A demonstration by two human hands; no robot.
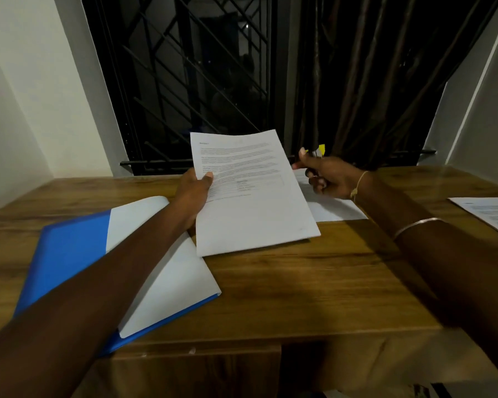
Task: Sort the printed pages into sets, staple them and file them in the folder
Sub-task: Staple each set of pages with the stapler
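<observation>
My left hand [194, 191] grips a set of printed pages [253, 202] by its left edge and holds it tilted above the wooden table [314, 282]. My right hand [325, 173] is at the back of the table, fingers curled round a small stapler [318, 152] with a yellow part showing. Under that hand lies another printed sheet [334, 209]. The blue folder [66, 248] lies at the left with white pages [167, 277] on it, partly hidden by my left forearm.
More printed pages [492, 215] lie at the table's right edge. Behind the table are a dark barred window [190, 81] and a dark curtain [365, 81]. White walls close in on both sides. The table's front edge is near me.
</observation>
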